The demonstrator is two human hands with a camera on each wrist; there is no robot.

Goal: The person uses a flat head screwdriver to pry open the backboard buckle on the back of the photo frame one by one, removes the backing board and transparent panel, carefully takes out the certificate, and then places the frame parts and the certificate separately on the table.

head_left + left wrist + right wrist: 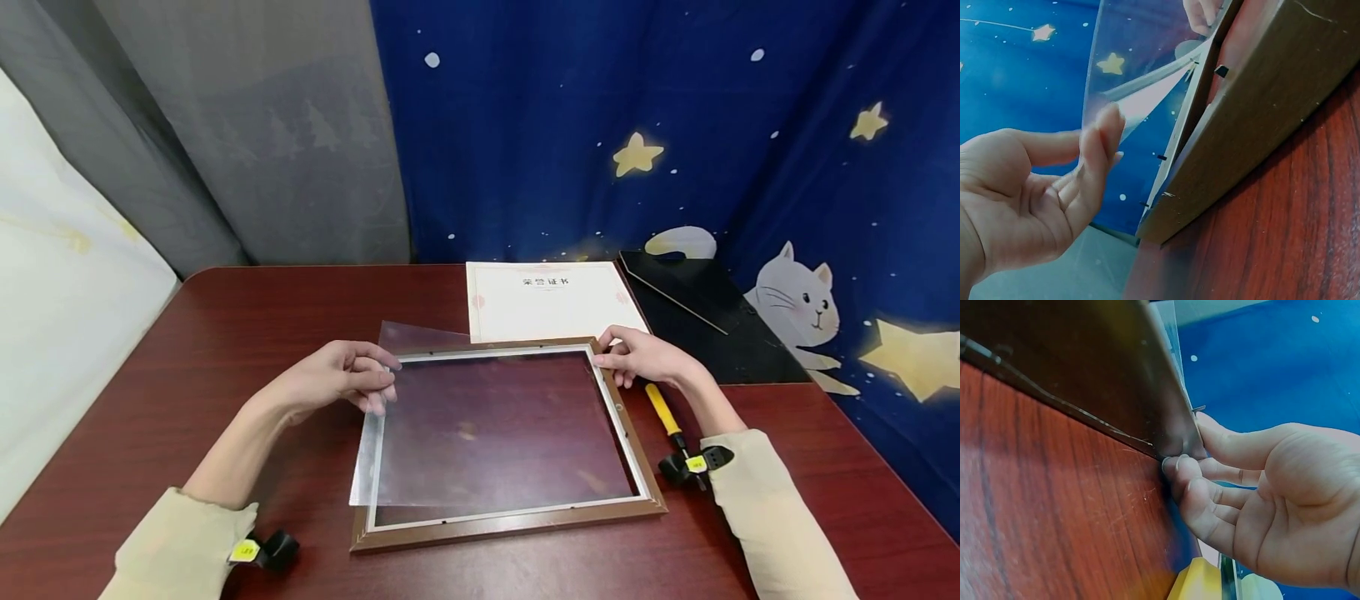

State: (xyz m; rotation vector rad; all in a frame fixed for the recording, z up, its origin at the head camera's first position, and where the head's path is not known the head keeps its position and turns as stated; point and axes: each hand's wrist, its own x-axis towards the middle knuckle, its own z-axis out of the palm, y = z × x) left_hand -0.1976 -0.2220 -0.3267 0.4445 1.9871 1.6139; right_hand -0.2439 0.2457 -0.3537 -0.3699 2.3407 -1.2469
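Two hands on this one, both up at the far end of a brown wooden picture frame lying flat on the dark red bench; the frame's opening shows the bench straight through, with a pale inner lip running round it. Left hand is pinching the far left corner of a clear plastic sheet between thumb and fingertips; the left wrist view shows the thumb on one face and the fingers on the other, so it's a proper pinch, not just a touch. That sheet sits over the frame opening a bit skewed; its left edge hangs out past the frame's left side and its far left corner is lifted off the bench. Right hand is at the frame's far right corner, fingers curled round the outer edge and thumb on top; in the right wrist view the fingertips press right against the corner where it meets the bench. Just beyond the frame, touching or nearly touching its far edge, lies a white certificate with red characters; to its right a black backing board. Screwdriver with a yellow handle lies just beside the frame's right side, under the right wrist.
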